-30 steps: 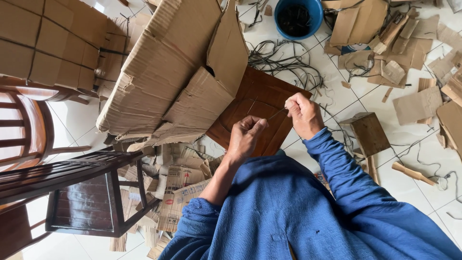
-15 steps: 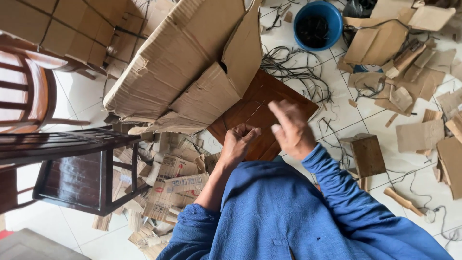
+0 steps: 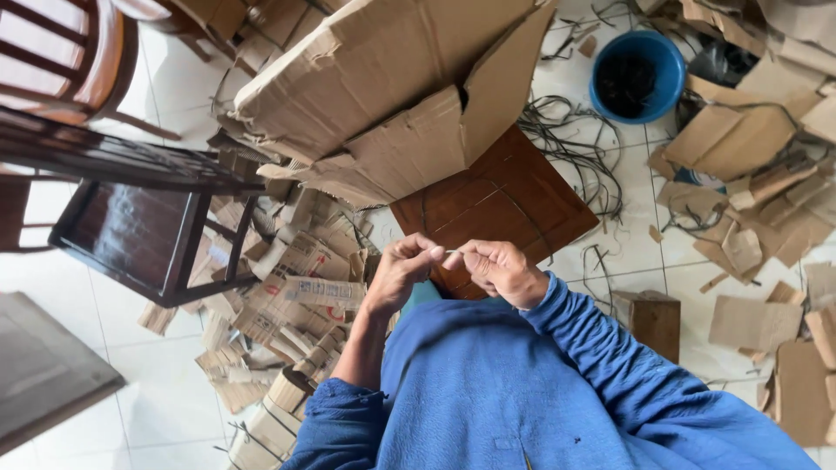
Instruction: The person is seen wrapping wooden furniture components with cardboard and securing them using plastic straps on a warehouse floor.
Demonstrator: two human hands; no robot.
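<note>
My left hand (image 3: 399, 271) and my right hand (image 3: 501, 270) meet in front of my chest, fingertips almost touching. Both pinch a thin pale strand (image 3: 452, 252) that spans the small gap between them. Blue sleeves cover both arms. Just beyond the hands lies a dark brown wooden panel (image 3: 514, 204) on the tiled floor, partly under a large torn cardboard box (image 3: 383, 87).
A blue bucket (image 3: 637, 77) with dark cords inside stands at the upper right, with loose black cords (image 3: 575, 139) beside it. Cardboard scraps (image 3: 749, 174) litter the right side. Flattened printed cartons (image 3: 287, 305) pile at the left near a dark wooden chair (image 3: 131, 218). A small wooden block (image 3: 655, 322) lies right.
My right hand dropped from a raised, open pose and came in to meet the left hand on the strand. The view has shifted, so the box and bucket sit further right.
</note>
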